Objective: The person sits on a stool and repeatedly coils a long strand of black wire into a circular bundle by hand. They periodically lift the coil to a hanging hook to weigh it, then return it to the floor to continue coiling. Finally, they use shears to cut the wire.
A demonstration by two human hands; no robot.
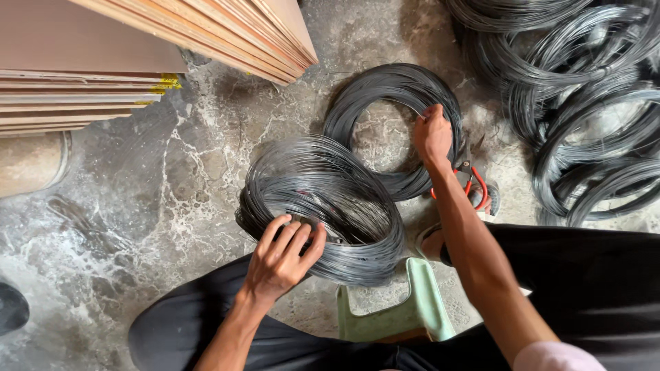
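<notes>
Two coils of thin dark steel wire lie on the stained concrete floor in front of me. My left hand grips the near rim of the closer, fuller coil. My right hand is closed on the right side of the farther, thinner coil, which overlaps the closer one at its lower edge. I sit with dark trousers, knees spread to either side.
Red-handled cutters lie just right of my right wrist. A pile of several more wire coils fills the upper right. Stacked plywood sheets sit at the upper left. A pale green plastic stool stands between my legs.
</notes>
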